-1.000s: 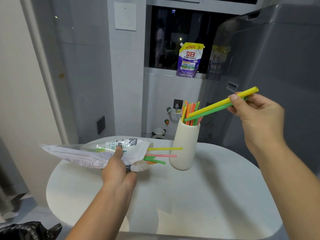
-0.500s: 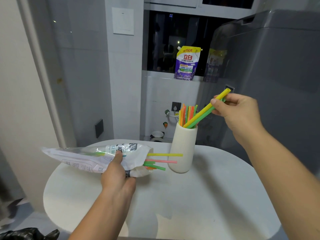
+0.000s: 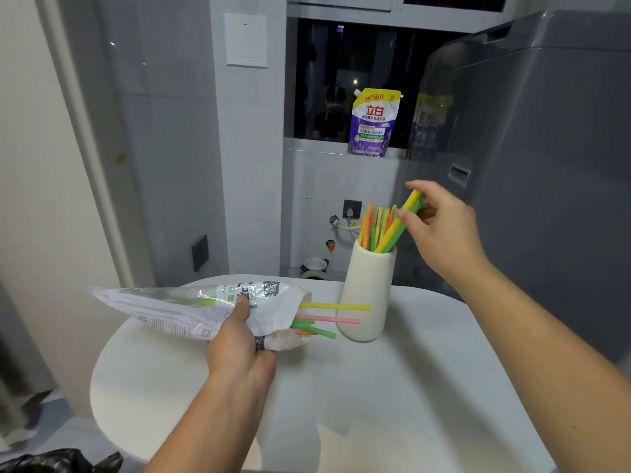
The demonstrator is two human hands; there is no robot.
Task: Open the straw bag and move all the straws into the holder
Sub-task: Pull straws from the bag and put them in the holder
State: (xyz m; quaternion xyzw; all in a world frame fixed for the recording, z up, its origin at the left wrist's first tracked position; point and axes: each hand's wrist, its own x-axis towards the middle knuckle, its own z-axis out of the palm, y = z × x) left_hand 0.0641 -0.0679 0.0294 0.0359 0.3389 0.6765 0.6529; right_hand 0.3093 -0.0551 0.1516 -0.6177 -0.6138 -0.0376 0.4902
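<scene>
Fingers [image 3: 425, 191] and thumb of the right hand [image 3: 444, 230] pinch the upper ends of a yellow and green straw pair [image 3: 392, 230], whose lower ends already sit inside the holder [image 3: 368, 295] just below those fingers. Released at this slant, the pair may lever against the rim or nudge the tall, likely light holder over. The left hand [image 3: 239, 349] clamps the straw bag [image 3: 184, 308], thumb on top. Just past that thumb, loose straws [image 3: 327, 319] jut from the open mouth, and any downward tilt could spill them across the table [image 3: 426, 387].
</scene>
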